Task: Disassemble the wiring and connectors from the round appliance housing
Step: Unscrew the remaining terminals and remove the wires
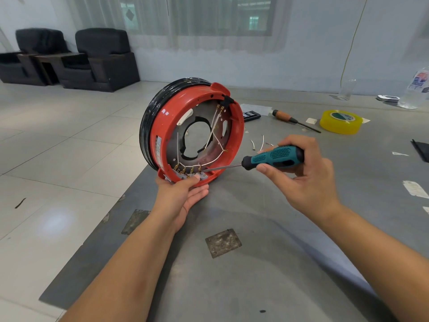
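Observation:
The round red and black housing [160, 126] stands tilted on its edge on the grey mat [255, 252]. Inside it white wires [216, 126] run to brass connectors [188, 169] along the bottom rim. My left hand [183, 194] holds that bottom rim from below, its thumb pressing on the grey terminal block [202, 176]. My right hand [306, 177] grips a teal and black screwdriver [276, 156]. The screwdriver's shaft points left, and its tip sits at the rightmost connector.
On the mat behind lie two loose wire pieces [257, 142], an orange-handled screwdriver [292, 119], a yellow tape roll [341, 122], a dark bit case [250, 116] and a plastic bottle [415, 89]. Tiled floor lies left, with black armchairs [69, 56] far back.

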